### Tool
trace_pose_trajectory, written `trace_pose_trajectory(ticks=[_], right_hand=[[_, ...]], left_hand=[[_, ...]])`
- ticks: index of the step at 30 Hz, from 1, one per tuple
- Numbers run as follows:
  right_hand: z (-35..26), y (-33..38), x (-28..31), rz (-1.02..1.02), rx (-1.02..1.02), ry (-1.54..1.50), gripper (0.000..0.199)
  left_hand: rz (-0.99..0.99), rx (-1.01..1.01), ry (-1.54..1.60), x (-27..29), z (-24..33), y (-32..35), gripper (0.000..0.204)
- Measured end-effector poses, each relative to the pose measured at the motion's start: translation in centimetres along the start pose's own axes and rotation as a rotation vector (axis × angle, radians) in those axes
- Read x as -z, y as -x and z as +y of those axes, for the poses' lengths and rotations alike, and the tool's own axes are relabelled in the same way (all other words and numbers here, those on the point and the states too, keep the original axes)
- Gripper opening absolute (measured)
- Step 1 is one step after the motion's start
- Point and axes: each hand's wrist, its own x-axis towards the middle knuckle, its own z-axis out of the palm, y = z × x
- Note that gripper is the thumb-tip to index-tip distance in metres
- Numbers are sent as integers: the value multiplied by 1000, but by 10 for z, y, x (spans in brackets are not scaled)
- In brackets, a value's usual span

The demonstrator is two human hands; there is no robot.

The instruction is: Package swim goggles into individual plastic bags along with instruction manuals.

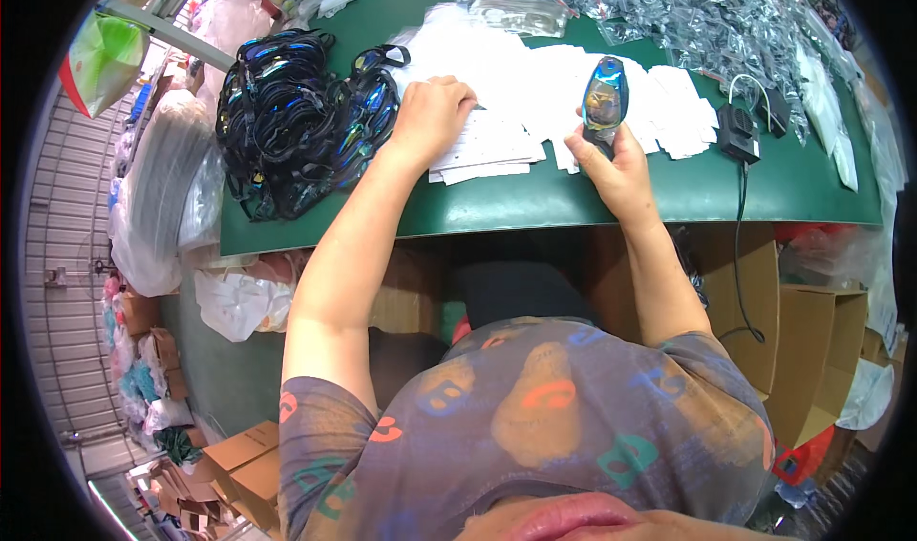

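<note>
Your right hand (616, 164) is closed on a pair of blue mirrored goggles (605, 97), held upright above the green table (573, 197). Your left hand (432, 116) rests flat, fingers curled, on the white paper slips (497, 140), gripping nothing clearly. A careless pull could scatter slips or snag the black goggle pile (296, 121) just beside it.

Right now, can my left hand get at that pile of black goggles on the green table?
Probably yes. The left hand rests on the white paper slips, right beside the pile of black goggles, and nothing lies between them. The right hand is busy holding a single pair of goggles.
</note>
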Motion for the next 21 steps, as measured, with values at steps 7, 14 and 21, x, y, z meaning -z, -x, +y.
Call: trace_pose_trajectory(ticks=[7, 14, 21], right_hand=[[-6, 0, -5, -43, 26, -12, 33], [-6, -4, -9, -110, 44, 115, 40], [0, 4, -6, -63, 22, 126, 41]], left_hand=[[404, 159, 296, 29, 10, 19, 12], [-4, 111, 6, 1, 10, 9, 15], [329, 219, 172, 5, -3, 10, 14]])
